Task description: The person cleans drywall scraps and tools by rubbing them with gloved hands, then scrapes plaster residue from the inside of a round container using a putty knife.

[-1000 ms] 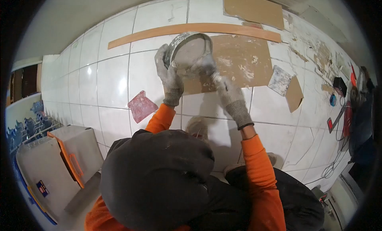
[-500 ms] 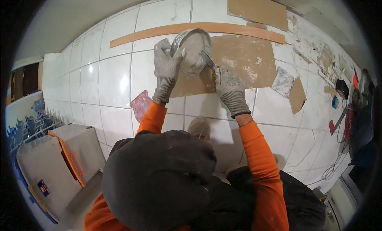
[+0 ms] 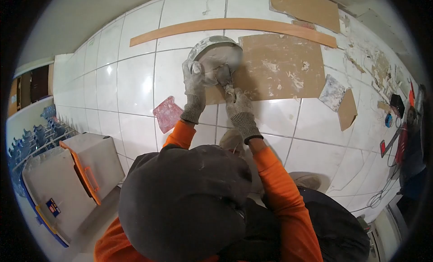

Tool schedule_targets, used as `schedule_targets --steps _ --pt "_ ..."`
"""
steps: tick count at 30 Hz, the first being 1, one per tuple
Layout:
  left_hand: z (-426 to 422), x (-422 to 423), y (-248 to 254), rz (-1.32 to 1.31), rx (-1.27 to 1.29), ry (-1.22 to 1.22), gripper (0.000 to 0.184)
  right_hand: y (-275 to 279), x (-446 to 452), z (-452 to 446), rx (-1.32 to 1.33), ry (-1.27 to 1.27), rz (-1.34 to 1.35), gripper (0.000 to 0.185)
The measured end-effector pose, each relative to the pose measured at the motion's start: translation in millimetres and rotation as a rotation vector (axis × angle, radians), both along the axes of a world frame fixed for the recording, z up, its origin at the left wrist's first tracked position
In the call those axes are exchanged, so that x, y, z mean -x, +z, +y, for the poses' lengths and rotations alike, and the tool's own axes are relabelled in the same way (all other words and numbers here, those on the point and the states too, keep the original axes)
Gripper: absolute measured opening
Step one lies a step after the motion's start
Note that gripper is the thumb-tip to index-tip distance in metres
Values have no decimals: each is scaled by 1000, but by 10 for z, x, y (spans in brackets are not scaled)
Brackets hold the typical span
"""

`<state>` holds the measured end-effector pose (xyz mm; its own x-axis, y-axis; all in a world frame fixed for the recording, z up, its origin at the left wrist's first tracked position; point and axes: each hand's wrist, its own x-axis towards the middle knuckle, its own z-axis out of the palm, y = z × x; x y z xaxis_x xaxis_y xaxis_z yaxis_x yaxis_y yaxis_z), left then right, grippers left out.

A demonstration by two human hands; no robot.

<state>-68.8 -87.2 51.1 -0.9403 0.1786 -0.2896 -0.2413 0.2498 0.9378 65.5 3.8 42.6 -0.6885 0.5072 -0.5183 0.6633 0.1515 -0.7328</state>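
My left hand (image 3: 194,79), in a grey dusty glove, grips the left side of a round bowl (image 3: 201,46) tilted toward me. Pale grey paste (image 3: 216,56) fills part of the bowl. My right hand (image 3: 239,102), gloved too, is closed round the handle of a putty knife (image 3: 223,75). The knife's blade is in the paste at the bowl's near edge, so its tip is hidden. Beneath and to the right of the bowl lies a stained brown board (image 3: 284,68).
A long wooden strip (image 3: 234,24) lies beyond the bowl. A red piece (image 3: 168,114) is at left, and a paste-smeared piece (image 3: 332,92) at right. Plastic bins (image 3: 97,160) stand lower left. Tools and a cable (image 3: 375,199) lie far right. A shoe (image 3: 309,180) shows below.
My right hand has moved left and brought the knife into the paste. My left hand has closed more around the bowl's side. The view has shifted slightly.
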Motion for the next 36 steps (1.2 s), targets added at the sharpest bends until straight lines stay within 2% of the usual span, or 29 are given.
schedule_targets --steps 2,4,7,10,13,16,19,22,25,26,28,31,34,36 --pt "-58 -42 -95 17 18 18 44 -105 16 -101 123 -10 16 34" --pt "15 -137 25 51 4 29 46 -208 14 -160 269 -3 58 34" --pt "-48 -241 -58 241 10 -121 51 -181 -87 -50 498 -27 118 31" --pt "-5 -320 -146 285 -10 -58 44 -46 -175 265 -303 88 242 28" --pt "50 -357 -68 237 -24 -59 41 273 -146 518 -420 73 53 27" --pt "49 -368 -175 268 -112 -46 39 382 -71 588 -335 184 -111 28" --pt "-70 -361 -280 183 -112 -112 45 57 -162 325 -395 115 117 31" --pt "-42 -396 -385 206 -207 -20 38 -167 -173 236 -234 136 64 35" --pt "-180 -372 -599 -4 -353 92 42 -306 -136 8 -72 106 136 35" --pt "-199 -377 -663 75 -282 47 42 -353 -129 11 95 85 98 33" --pt "-142 -474 -433 224 -131 -39 43 -336 -140 18 411 53 61 29" --pt "-269 -523 -606 282 7 -65 44 -63 -234 109 794 17 135 22" --pt "-274 -469 -539 165 -151 49 46 -68 -175 210 170 204 262 36" --pt "-266 -433 -384 175 5 8 49 33 -206 402 -317 210 215 33"
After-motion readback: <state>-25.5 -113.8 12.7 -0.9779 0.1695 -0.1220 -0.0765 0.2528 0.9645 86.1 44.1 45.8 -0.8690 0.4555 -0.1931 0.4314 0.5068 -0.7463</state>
